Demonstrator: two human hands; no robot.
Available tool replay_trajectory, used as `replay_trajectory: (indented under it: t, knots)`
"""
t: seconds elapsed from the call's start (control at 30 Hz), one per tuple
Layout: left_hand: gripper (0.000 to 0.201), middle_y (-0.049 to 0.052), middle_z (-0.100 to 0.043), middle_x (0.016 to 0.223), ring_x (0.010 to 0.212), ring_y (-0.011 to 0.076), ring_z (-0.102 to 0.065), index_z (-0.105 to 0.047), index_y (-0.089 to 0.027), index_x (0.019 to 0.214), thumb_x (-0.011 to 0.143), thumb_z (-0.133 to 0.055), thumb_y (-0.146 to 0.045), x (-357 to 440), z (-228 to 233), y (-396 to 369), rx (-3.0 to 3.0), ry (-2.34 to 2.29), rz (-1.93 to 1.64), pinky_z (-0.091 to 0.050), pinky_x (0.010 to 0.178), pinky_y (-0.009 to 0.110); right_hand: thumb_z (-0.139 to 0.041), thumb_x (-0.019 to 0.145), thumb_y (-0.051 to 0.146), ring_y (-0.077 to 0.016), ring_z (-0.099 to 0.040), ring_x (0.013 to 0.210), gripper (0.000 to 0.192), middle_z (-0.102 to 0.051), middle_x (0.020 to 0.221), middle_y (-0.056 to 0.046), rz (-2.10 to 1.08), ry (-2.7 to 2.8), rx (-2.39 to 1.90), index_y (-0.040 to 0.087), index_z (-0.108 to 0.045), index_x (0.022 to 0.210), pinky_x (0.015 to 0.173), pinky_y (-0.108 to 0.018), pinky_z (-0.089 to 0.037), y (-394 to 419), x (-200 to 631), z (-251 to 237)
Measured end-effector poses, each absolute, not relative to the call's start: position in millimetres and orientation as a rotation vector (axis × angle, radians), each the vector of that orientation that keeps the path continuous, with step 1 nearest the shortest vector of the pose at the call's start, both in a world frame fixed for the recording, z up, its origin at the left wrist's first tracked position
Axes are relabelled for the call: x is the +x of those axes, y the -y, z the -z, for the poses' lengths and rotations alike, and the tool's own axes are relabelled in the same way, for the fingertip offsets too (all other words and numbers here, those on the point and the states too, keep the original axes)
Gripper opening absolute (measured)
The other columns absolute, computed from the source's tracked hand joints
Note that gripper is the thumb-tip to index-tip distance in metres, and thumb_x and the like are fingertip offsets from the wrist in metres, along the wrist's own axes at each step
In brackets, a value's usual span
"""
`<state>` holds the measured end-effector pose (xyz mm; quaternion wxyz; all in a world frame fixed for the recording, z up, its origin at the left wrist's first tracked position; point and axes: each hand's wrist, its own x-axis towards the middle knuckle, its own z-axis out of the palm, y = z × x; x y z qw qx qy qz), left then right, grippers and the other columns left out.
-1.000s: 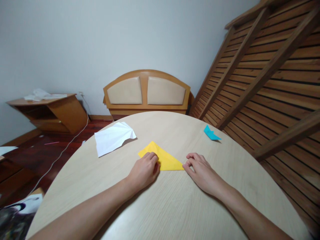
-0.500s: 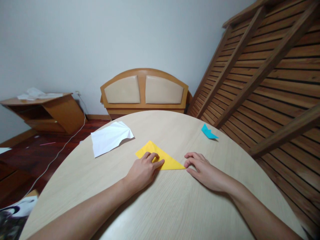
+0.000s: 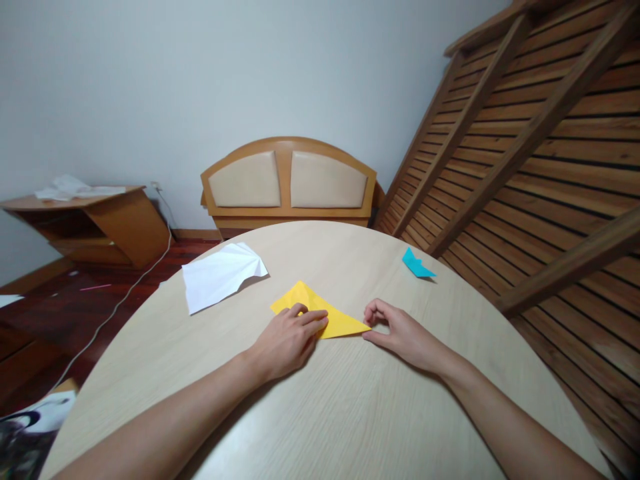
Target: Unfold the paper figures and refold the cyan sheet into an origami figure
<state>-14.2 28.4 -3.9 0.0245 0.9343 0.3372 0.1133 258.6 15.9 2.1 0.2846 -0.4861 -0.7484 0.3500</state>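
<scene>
A yellow sheet of origami paper point(image 3: 345, 325), folded to a long point on the right, lies on the round table in front of me. My left hand point(image 3: 293, 333) presses its left part against the tabletop, the fingers bent and close together over it. At the right tip, my right hand point(image 3: 393, 333) pinches the corner between thumb and curled fingers, and that tip is lifted slightly off the wood. The paper beneath my left palm is hidden.
A creased white sheet point(image 3: 220, 280) lies at the table's left. A small folded blue paper boat point(image 3: 417, 265) rests near the right edge of the pale wooden table point(image 3: 340, 427). Slatted wooden boards point(image 3: 560, 160) lean on the right; a headboard point(image 3: 290, 177) stands behind.
My right hand has closed on the yellow paper's right tip and raised it a little. My left hand stays on the paper, its fingers shifted slightly.
</scene>
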Motion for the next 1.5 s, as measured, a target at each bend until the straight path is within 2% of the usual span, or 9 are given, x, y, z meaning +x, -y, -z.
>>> replay_trajectory:
  t: [0.13, 0.37, 0.53, 0.67, 0.8, 0.97, 1.2, 1.5]
  knots:
    - [0.032, 0.005, -0.061, 0.139, 0.110, 0.0259, -0.056, -0.064, -0.021, 0.124, 0.101, -0.044, -0.029, -13.9, -0.2, -27.0, 2.854, -1.007, -0.390, -0.048, 0.099, 0.044, -0.067, 0.086, 0.027, -0.0214, -0.063, 0.095, 0.011, -0.068, 0.100, -0.005, -0.838, 2.026, -1.268, 0.021, -0.066, 0.096, 0.088, -0.036, -0.048, -17.6, 254.4, -4.1]
    - [0.036, 0.009, -0.065, 0.132, 0.115, 0.0288, -0.055, -0.061, -0.021, 0.128, 0.097, -0.055, -0.041, -12.0, -0.2, -27.2, 2.758, -1.031, -0.454, -0.047, 0.100, 0.047, -0.069, 0.088, 0.039, -0.0236, -0.065, 0.094, 0.018, -0.071, 0.096, -0.007, -0.803, 1.950, -1.212, 0.022, -0.075, 0.091, 0.087, -0.038, -0.049, -18.6, 248.1, -7.5]
    - [0.031, 0.011, -0.069, 0.123, 0.112, 0.0280, -0.057, -0.062, -0.017, 0.122, 0.098, -0.052, -0.034, -8.5, 0.5, -27.3, 2.750, -1.032, -0.473, -0.049, 0.098, 0.044, -0.071, 0.086, 0.040, -0.0227, -0.065, 0.102, 0.019, -0.071, 0.106, -0.008, -0.861, 1.851, -1.113, 0.022, -0.077, 0.087, 0.096, -0.039, -0.046, -17.8, 239.6, -3.5]
    - [0.027, 0.012, -0.071, 0.105, 0.101, 0.0259, -0.062, -0.062, -0.015, 0.116, 0.098, -0.044, -0.024, -6.9, -0.4, -25.0, 2.744, -1.045, -0.466, -0.052, 0.089, 0.040, -0.074, 0.082, 0.043, -0.0250, -0.064, 0.110, 0.022, -0.073, 0.108, -0.009, -0.945, 1.705, -1.119, 0.022, -0.078, 0.088, 0.103, -0.044, -0.043, -14.4, 230.3, -2.9]
    - [0.022, 0.011, -0.068, 0.092, 0.082, 0.0218, -0.063, -0.062, -0.015, 0.098, 0.096, -0.041, -0.020, -4.4, 0.9, -21.0, 2.637, -1.122, -0.441, -0.052, 0.077, 0.035, -0.075, 0.080, 0.045, -0.0245, -0.069, 0.095, 0.025, -0.077, 0.097, -0.009, -0.992, 1.541, -1.136, 0.021, -0.079, 0.087, 0.094, -0.042, -0.051, -9.4, 218.9, -5.1]
    - [0.024, 0.005, -0.065, 0.086, 0.076, 0.0165, -0.058, -0.057, -0.018, 0.089, 0.100, -0.036, -0.025, -2.0, 1.6, -16.8, 2.376, -0.966, -0.560, -0.048, 0.073, 0.028, -0.083, 0.070, 0.043, -0.0210, -0.070, 0.080, 0.025, -0.077, 0.084, -0.005, -1.080, 1.346, -1.051, 0.022, -0.078, 0.081, 0.080, -0.037, -0.056, -1.7, 207.1, -6.0]
    - [0.026, 0.003, -0.060, 0.078, 0.070, 0.0148, -0.053, -0.053, -0.018, 0.080, 0.097, -0.037, -0.028, -3.6, -2.3, -14.1, 2.259, -0.831, -0.599, -0.044, 0.068, 0.027, -0.081, 0.073, 0.044, -0.0184, -0.067, 0.078, 0.023, -0.074, 0.083, -0.004, -1.166, 1.352, -0.944, 0.022, -0.078, 0.080, 0.073, -0.032, -0.055, 5.2, 202.0, -9.7]
    - [0.033, 0.002, -0.058, 0.075, 0.068, 0.0146, -0.051, -0.053, -0.018, 0.080, 0.100, -0.032, -0.035, -3.5, -3.9, -12.8, 2.233, -0.758, -0.636, -0.043, 0.067, 0.027, -0.081, 0.074, 0.049, -0.0171, -0.064, 0.078, 0.030, -0.072, 0.086, -0.004, -1.274, 1.343, -0.907, 0.023, -0.078, 0.089, 0.073, -0.031, -0.052, 7.5, 200.6, -10.1]
